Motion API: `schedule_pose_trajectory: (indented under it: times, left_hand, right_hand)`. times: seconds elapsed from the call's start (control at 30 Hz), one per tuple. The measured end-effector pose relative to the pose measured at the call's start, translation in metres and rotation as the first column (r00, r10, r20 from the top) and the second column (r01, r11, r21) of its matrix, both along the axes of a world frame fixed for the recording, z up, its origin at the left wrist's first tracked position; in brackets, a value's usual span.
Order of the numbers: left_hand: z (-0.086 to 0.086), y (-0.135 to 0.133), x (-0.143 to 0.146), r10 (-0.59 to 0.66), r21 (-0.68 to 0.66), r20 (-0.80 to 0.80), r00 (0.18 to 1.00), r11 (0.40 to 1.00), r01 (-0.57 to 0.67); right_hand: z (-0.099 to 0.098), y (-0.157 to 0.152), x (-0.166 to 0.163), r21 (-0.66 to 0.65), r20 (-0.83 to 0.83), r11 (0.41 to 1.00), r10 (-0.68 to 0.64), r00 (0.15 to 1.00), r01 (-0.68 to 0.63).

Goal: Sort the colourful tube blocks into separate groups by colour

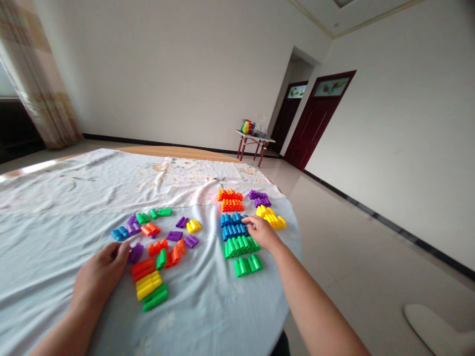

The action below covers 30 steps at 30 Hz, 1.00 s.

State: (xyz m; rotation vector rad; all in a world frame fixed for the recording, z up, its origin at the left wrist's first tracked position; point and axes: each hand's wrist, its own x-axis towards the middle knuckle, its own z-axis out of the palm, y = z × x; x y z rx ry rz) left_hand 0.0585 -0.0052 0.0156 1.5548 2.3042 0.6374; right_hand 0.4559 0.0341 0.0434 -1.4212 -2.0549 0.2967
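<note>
- Well, two bare hands reach in over the round table (178, 152), its cloth (196, 306) pale and rumpled.
- Over on the person's left, the left hand (102, 269) has thumb and fingers bunched together, right by a purple block (136, 252); whether they pinch it, I cannot tell from where I stand.
- Across to the right hand (262, 232), forefinger and thumb at the right end of the blue blocks (232, 226), lined up in two rows; no telling if it grips one.
- What a line-up around those blues! Orange blocks (230, 203) beyond them, green blocks (242, 246) on the near side, yellow blocks (270, 217) and purple rows (260, 199) off to the right.
- Near the left hand, a red-orange block (143, 268), a yellow block (149, 285) and a green block (155, 296) lie side by side, more colours scattered beyond.
- And past the table, a small stand (265, 139) carries a colourful bag (247, 126), near a dark red door (321, 116).
</note>
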Motion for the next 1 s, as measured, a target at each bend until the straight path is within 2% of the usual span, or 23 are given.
schedule_pose_trajectory:
  times: [0.13, 0.3, 0.53, 0.8, 1.0]
  left_hand:
    - [0.000, -0.001, 0.000, 0.012, -0.001, 0.018, 1.000, 1.000, -0.012]
    - [0.000, -0.002, 0.001, 0.008, 0.010, 0.007, 1.000, 1.000, -0.008]
    - [-0.002, -0.001, -0.001, -0.001, 0.039, 0.026, 1.000, 0.999, 0.000]
    - [0.002, -0.003, 0.003, 0.004, 0.061, 0.031, 0.999, 0.998, -0.006]
    - [0.004, -0.008, 0.005, -0.013, 0.074, 0.037, 0.999, 0.997, 0.010]
  right_hand:
    - [-0.004, -0.018, -0.006, 0.058, -0.071, 0.998, 0.020, 0.997, -0.016]
    - [-0.008, -0.034, -0.015, 0.084, -0.046, 0.995, 0.052, 0.998, -0.048]
    - [-0.006, -0.039, -0.020, 0.030, 0.027, 0.998, 0.055, 0.998, -0.055]
    - [-0.007, -0.041, -0.020, 0.030, 0.040, 0.997, 0.069, 0.997, -0.070]
    - [0.007, -0.048, -0.032, 0.135, -0.069, 0.990, 0.052, 0.996, -0.043]
